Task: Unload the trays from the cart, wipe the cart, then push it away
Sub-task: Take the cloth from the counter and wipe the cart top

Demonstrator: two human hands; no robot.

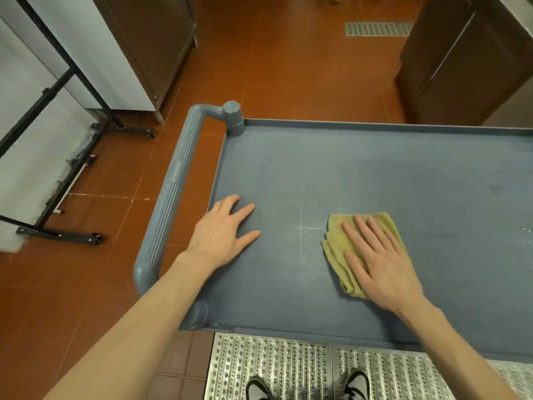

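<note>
Grey-blue plastic cart (375, 174) with a low raised rim fills the view, its ribbed grey handle bar (170, 197) at the left edge. Left hand (222, 235) lies flat, fingers spread, near that edge. Right hand (377, 255) presses flat on a folded yellow-green cloth (340, 255) mid-shelf. Orange tiled floor (288, 67) lies open beyond.

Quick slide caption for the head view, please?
Right hand presses yellow cloth flat on grey cart top; left hand rests beside it.
</note>
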